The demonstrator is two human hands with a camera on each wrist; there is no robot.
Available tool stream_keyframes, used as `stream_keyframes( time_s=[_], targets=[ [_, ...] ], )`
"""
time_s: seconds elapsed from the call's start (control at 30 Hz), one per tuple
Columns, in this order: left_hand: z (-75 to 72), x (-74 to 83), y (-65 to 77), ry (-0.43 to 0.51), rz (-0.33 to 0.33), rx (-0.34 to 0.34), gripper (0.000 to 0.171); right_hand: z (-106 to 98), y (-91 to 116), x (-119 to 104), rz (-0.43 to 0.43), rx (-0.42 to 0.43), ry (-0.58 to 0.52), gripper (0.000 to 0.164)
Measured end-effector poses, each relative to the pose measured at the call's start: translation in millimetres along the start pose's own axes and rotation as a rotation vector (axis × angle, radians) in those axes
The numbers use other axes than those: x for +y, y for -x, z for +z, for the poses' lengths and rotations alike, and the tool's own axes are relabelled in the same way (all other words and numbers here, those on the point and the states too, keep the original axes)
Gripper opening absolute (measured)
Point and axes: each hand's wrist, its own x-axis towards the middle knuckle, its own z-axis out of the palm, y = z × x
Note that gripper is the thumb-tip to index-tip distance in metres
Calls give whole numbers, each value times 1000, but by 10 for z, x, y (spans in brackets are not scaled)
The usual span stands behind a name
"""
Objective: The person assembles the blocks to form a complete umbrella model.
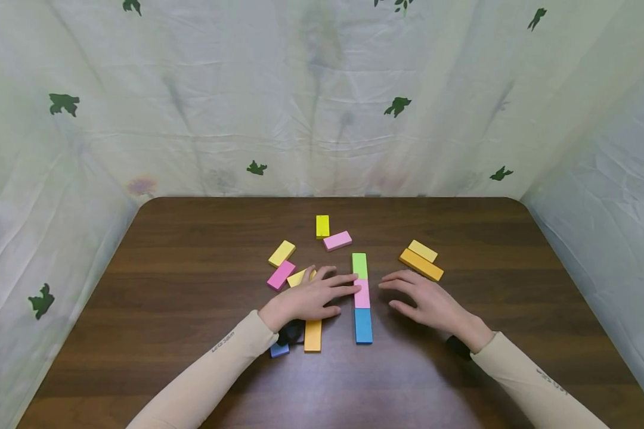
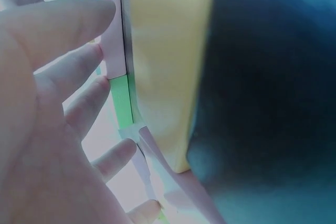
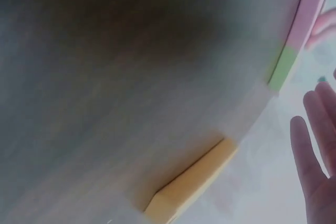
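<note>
In the head view, a green block (image 1: 359, 266), a light pink block (image 1: 362, 294) and a blue block (image 1: 363, 326) lie end to end in one straight row. My left hand (image 1: 311, 298) reaches over from the left, its fairly straight fingertips at the pink block's left side and top. To the right of the row, my right hand (image 1: 426, 301) hovers with loosely bent fingers and nothing in them. The left wrist view shows the pink block (image 2: 113, 40) beside the left fingertips. In the right wrist view, the green block (image 3: 284, 68) lies beyond the right fingers (image 3: 307, 150).
Beneath the left hand and wrist are an orange block (image 1: 312, 336), a yellow one (image 1: 299, 278) and a partly hidden dark blue one (image 1: 279, 350). Other loose blocks include a magenta one (image 1: 281, 275) and an orange one (image 1: 421, 264). White curtains (image 1: 322, 119) surround the brown table (image 1: 220, 226).
</note>
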Motion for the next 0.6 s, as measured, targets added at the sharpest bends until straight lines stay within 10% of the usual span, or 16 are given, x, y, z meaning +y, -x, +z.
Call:
stream_keyframes(
  time_s=[0.6],
  targets=[
    [-19, 2, 13, 13, 24, 22, 52, -160, 112, 407, 182, 148, 62, 36]
  ],
)
